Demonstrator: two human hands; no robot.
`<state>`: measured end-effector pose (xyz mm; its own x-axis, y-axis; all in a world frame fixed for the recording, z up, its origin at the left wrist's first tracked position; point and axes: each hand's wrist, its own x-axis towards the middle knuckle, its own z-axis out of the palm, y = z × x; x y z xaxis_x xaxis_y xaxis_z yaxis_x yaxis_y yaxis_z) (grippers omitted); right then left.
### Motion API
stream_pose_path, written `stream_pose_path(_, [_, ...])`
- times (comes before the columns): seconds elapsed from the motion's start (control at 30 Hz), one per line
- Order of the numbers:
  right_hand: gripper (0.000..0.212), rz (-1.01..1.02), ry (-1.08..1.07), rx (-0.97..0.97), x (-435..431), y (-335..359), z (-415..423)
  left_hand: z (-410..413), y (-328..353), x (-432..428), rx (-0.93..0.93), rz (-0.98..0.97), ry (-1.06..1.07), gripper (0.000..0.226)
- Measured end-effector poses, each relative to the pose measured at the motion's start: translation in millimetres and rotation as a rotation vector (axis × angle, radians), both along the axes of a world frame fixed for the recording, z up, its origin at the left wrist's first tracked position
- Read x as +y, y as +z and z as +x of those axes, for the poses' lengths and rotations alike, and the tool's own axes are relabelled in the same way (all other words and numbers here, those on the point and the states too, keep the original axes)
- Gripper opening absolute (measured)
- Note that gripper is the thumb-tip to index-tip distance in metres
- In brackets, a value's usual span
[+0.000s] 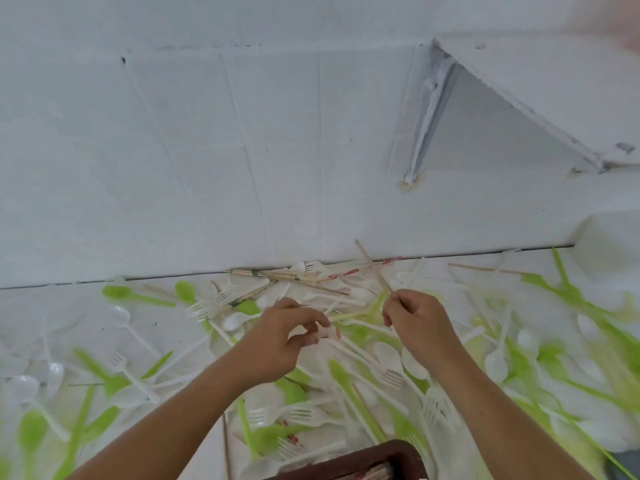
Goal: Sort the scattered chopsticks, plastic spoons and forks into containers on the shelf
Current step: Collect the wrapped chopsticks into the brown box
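White and green plastic spoons (496, 365) and forks (263, 416) lie scattered over a white counter (162, 327), mixed with wooden chopsticks (287, 276) bunched near the wall. My right hand (417, 323) grips a single chopstick (372, 265) that points up and to the left toward the wall. My left hand (282, 341) hovers over the pile with curled fingers, pinching the end of a thin white item with a red mark; I cannot tell what it is. A dark brown container (367, 460) shows at the bottom edge, with sticks inside.
A white tiled wall (242, 150) rises directly behind the counter. A white shelf with an angled bracket (429, 112) hangs at the upper right. Cutlery covers most of the counter, thicker on the right side.
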<state>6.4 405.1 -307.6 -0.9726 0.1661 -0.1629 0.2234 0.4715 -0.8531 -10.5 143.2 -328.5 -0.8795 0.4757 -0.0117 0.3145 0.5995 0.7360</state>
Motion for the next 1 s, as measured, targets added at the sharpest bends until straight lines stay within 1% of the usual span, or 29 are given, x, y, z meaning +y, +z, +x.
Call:
stream_pose_path(0.07, [0.018,-0.036,0.013,0.037,5.2,5.4,-24.8,3.6,20.0,-4.3,-0.050,0.192,0.002,0.027])
stream_pose_path(0.1, [0.017,-0.013,0.025,0.044,6.5,3.4,-39.6,4.4,31.5,-4.8,-0.052,0.304,0.021,0.026])
stream_pose_path(0.13, [0.016,0.037,0.045,0.057,7.4,-1.0,-55.3,2.8,43.0,-5.1,-0.042,0.432,0.072,0.025])
stream_pose_path(0.2, [0.014,0.204,0.084,0.105,7.4,-13.9,-86.7,-7.0,63.7,-5.1,-0.011,0.692,0.201,0.016])
stream_pose_path(0.23, [0.015,0.296,0.115,0.122,5.4,-19.4,-100.0,-15.3,72.4,-4.4,0.023,0.746,0.257,0.013])
stream_pose_path(0.27, [0.021,0.365,0.165,0.112,2.2,-25.3,-110.7,-26.5,77.4,-3.9,0.073,0.718,0.289,0.012])
stream_pose_path(0.3, [0.029,0.445,0.232,0.072,-1.2,-31.1,-119.5,-41.5,73.3,-4.1,0.136,0.599,0.308,0.010])
stream_pose_path(0.37, [0.039,0.667,0.381,0.021,-7.4,-45.2,-133.3,-76.6,48.2,-6.4,0.273,0.174,0.327,0.015])
stream_pose_path(0.4, [0.039,0.756,0.414,0.010,-9.2,-52.5,-138.4,-94.9,28.9,-8.9,0.301,-0.044,0.313,0.018])
stream_pose_path(0.43, [0.033,0.798,0.414,0.000,-10.5,-57.2,-141.5,-110.0,10.1,-10.8,0.272,-0.245,0.285,0.019])
stream_pose_path(0.47, [0.025,0.814,0.402,-0.001,-9.8,-62.9,-144.0,-120.2,-7.2,-11.9,0.194,-0.423,0.256,0.022])
stream_pose_path(0.5, [0.018,0.813,0.389,0.003,-8.3,-66.3,-144.3,-127.6,-20.6,-11.9,0.125,-0.561,0.229,0.028])
stream_pose_path(0.53, [0.012,0.798,0.382,0.016,-5.6,-69.2,-143.3,-132.9,-31.3,-11.5,0.097,-0.635,0.201,0.032])
stream_pose_path(0.6, [0.007,0.758,0.366,0.033,3.4,-72.5,-139.5,-139.8,-46.2,-8.7,0.131,-0.677,0.155,0.033])
stream_pose_path(0.67, [0.003,0.729,0.349,-0.002,14.0,-71.4,-132.6,-141.2,-53.5,-6.0,0.182,-0.694,0.141,0.031])
stream_pose_path(0.73, [0.008,0.695,0.344,-0.076,26.2,-69.0,-125.5,-141.8,-58.5,-5.7,0.185,-0.719,0.145,0.027])
stream_pose_path(0.83, [0.024,0.549,0.352,-0.138,42.0,-60.3,-116.8,-140.0,-58.7,-8.3,0.173,-0.706,0.183,0.021])
stream_pose_path(0.9, [0.020,0.477,0.329,-0.170,49.8,-52.4,-113.3,-136.8,-53.0,-12.1,0.182,-0.668,0.215,0.017])
stream_pose_path(1.0, [0.018,0.422,0.267,-0.089,57.6,-39.3,-113.8,-130.7,-42.0,-19.5,0.213,-0.489,0.280,0.010])
